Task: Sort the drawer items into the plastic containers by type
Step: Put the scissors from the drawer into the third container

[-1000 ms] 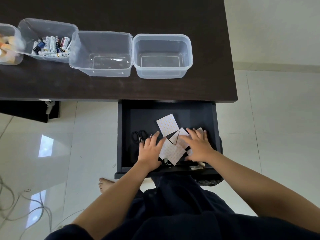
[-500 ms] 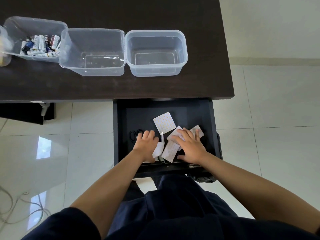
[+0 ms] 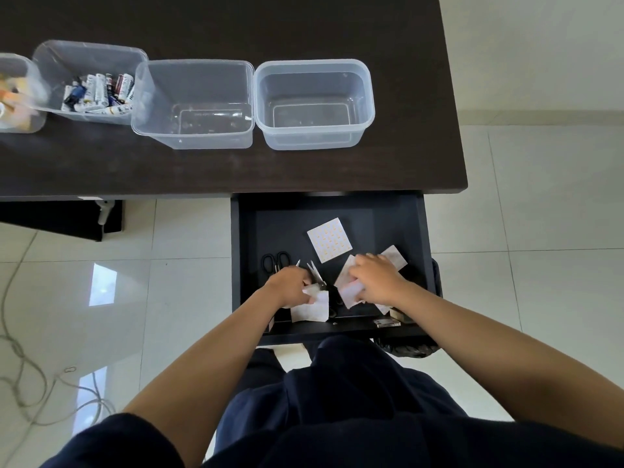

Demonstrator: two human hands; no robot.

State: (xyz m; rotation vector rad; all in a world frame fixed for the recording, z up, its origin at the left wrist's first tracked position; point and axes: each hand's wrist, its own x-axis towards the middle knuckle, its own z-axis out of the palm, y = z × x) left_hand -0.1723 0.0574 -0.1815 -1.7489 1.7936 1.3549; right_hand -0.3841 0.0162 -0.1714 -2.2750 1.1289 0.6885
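In the open drawer [image 3: 243,231], the left hand [image 3: 290,285] grips a white paper sheet [image 3: 312,307], and the right hand [image 3: 374,280] clutches more sheets [image 3: 347,290], partly hiding them. Scissors [image 3: 275,261] lie half covered.

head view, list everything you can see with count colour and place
desk: one, dark brown, top of view
containers: four, clear plastic, in a row on the desk; the right two empty
batteries: many, mostly white and black, in the second container from the left
orange and white items: blurred, in the leftmost container
drawer: one, black, open below the desk edge
paper squares: several, white with orange dots, in the drawer
scissors: at least two pairs, black handles, left part of the drawer
cable: pale, on the white tile floor at left
left hand: grips a paper square
right hand: grips paper squares
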